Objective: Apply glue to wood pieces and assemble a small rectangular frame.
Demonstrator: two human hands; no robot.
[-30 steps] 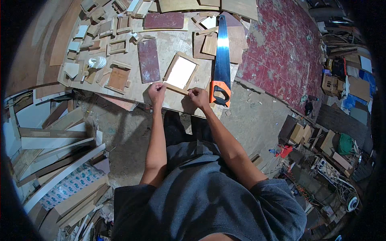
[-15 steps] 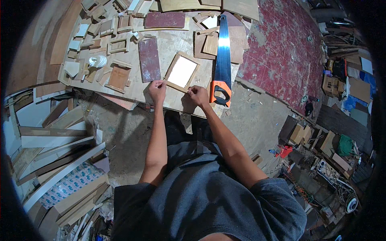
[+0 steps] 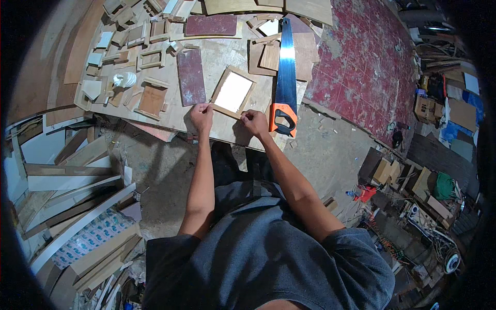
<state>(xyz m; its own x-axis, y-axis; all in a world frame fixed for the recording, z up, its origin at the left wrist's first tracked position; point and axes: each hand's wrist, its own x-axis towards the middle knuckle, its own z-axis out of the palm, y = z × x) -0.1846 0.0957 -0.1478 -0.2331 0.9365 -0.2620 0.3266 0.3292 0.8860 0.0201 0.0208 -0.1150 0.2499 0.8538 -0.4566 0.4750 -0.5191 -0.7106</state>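
Note:
A small wooden frame (image 3: pixel 232 91) with a pale white middle lies on the plywood work board (image 3: pixel 219 57). My left hand (image 3: pixel 202 115) pinches the frame's near left corner. My right hand (image 3: pixel 253 122) grips the near right corner of the same frame. Both forearms reach up from my grey shirt at the bottom. Just right of my right hand lies a hand saw (image 3: pixel 283 77) with a blue blade and orange handle.
A dark red board (image 3: pixel 190 76) lies left of the frame. Several small wooden frames and offcuts (image 3: pixel 129 46) cover the board's left and far side. Planks and strips (image 3: pixel 67 181) are stacked at the left. Boxes and clutter (image 3: pixel 429 170) fill the right floor.
Both hands stay on the frame's near edge; the left hand has shifted slightly. Nothing else has moved.

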